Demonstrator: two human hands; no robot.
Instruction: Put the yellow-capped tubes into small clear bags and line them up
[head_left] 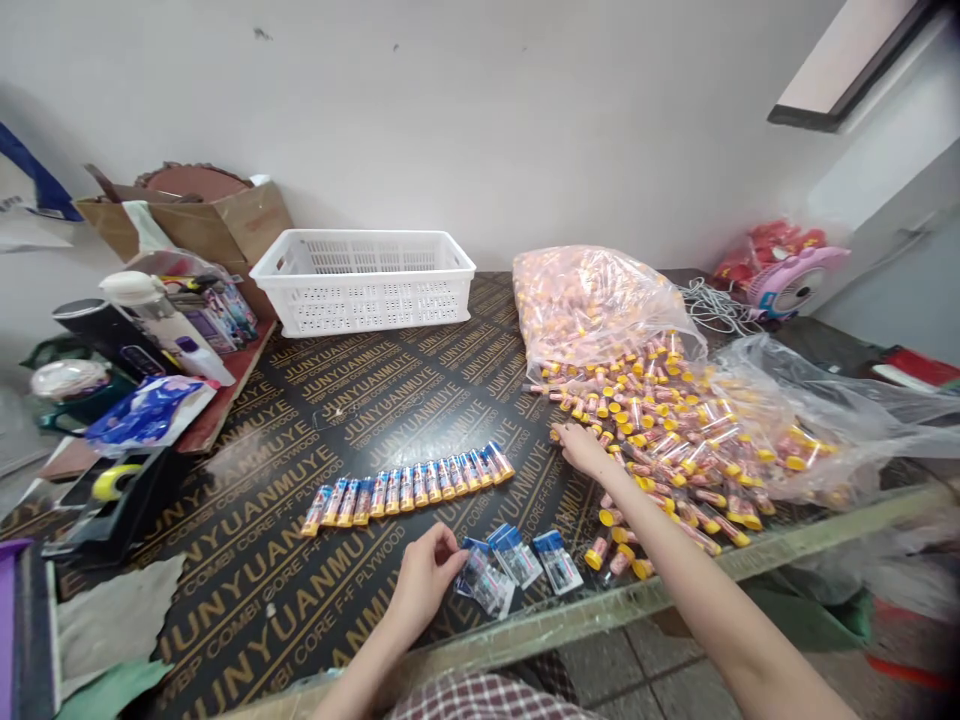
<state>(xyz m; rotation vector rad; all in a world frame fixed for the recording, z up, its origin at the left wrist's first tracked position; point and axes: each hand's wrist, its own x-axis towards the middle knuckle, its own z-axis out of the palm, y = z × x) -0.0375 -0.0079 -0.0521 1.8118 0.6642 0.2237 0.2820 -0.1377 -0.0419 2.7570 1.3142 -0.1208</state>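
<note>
My left hand (427, 572) is at the front of the table, thumb and fingers pinched together beside a small group of clear packets with blue tops (487, 580). Whether it grips a packet edge cannot be made out. My right hand (581, 450) reaches to the left edge of a heap of small clear tubes with yellow caps (675, 420). Its fingers are closed around one tube, whose yellow end shows at the fingertips. Between the hands and the basket, a slanting row of several blue-and-yellow tubes (409, 487) lies side by side.
A white plastic basket (364, 305) stands against the wall. A large clear bag (592, 300) of tubes spills onto the table. Bottles (146, 300), a cardboard box (255, 220) and a tape dispenser (112, 510) stand at left. A pink fan (799, 285) sits at back right.
</note>
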